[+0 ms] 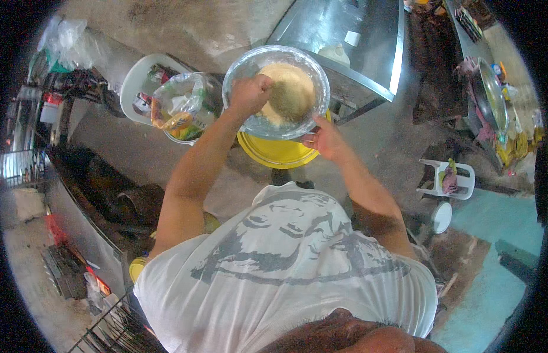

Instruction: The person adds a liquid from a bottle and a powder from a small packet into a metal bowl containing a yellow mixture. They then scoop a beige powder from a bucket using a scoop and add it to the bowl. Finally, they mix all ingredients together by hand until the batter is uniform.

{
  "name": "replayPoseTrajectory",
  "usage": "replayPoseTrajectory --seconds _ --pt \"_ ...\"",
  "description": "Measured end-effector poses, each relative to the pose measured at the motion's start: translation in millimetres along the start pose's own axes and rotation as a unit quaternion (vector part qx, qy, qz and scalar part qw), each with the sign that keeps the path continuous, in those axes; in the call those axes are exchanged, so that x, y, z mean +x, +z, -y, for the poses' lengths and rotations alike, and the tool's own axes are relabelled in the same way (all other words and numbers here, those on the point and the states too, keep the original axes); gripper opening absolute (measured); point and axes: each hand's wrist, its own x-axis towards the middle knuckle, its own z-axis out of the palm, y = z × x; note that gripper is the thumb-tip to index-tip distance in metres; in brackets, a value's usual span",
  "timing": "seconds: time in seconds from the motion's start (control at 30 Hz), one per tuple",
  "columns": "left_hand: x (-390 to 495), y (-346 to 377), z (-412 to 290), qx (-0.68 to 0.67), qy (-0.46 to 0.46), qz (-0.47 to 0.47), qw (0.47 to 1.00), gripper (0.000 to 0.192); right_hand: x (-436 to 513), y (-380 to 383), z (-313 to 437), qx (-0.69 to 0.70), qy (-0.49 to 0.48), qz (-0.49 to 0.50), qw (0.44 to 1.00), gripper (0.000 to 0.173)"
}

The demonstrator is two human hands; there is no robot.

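Observation:
A large clear plastic bowl holds a mound of pale tan powdery or grainy food. My left hand is over the bowl's left side with its fingers curled into a fist. Whether anything is inside that fist is hidden. At the lower right of the bowl, my right hand grips the rim, thumb up and fingers beneath. Under the bowl shows a round yellow lid or tub, partly covered by it.
Left of the bowl, an open plastic bag rests on a container before a white plastic chair or stool. A metal table carries a white jug. Further right are a small white stool and a large metal pan.

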Motion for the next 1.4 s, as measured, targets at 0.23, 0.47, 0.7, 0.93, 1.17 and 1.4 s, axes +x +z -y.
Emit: replayPoseTrajectory --seconds 0.23,0.47,0.7,0.93,1.17,1.4 --pt "-20 -19 -1 -0.152 -0.035 -0.096 0.983 0.026 33 7 -14 0.026 0.068 0.016 0.997 0.037" --pt "-135 -2 107 -0.283 -0.247 -0.323 0.869 0.03 40 -10 -11 0.084 0.064 -0.01 0.994 0.03" --pt "-226 102 100 -0.232 -0.483 -0.315 0.784 0.055 -41 -104 100 0.061 0.059 0.038 0.996 0.037" --pt "-77 156 -58 -0.129 -0.27 -0.219 0.929 0.031 -122 -257 220 0.141 -0.095 0.007 0.985 0.035" --pt "81 203 -266 -0.108 -0.197 -0.083 0.971 0.029 -185 -428 366 0.179 -0.327 -0.227 0.9 0.042" --pt "221 297 -343 -0.172 -0.01 -0.04 0.984 0.026 -241 -645 542 0.072 -0.462 -0.484 0.739 0.029"
